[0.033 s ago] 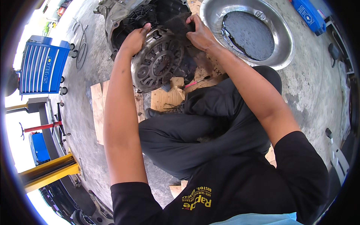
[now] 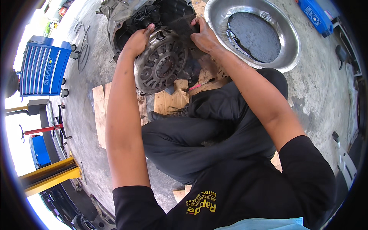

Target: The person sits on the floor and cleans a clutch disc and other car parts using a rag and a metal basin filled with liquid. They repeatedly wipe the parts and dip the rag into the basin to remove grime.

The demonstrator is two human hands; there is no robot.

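My left hand (image 2: 138, 40) is closed on the upper left rim of a round metal clutch pressure plate (image 2: 165, 67), thumb up over its edge. The plate stands tilted in front of an open gearbox housing (image 2: 115, 23), with its slotted face toward me. Beyond my left thumb, a ribbed round part (image 2: 143, 17) shows inside the dark housing. To the right of the plate, my right hand (image 2: 205, 36) pinches the edge of a thin dark sheet (image 2: 183, 26), which lies behind the plate's upper right rim. Its material is unclear.
A wide steel basin (image 2: 288, 50) holding dark liquid stands at right, close to my right forearm. Cardboard (image 2: 168, 100) lies under the plate, with a pink-handled tool (image 2: 197, 86) on it. A blue tool cabinet (image 2: 42, 71) stands left; a blue container (image 2: 318, 19) is far right.
My right hand and forearm have shifted very slightly toward me. The left hand and the clutch pressure plate stay in place.
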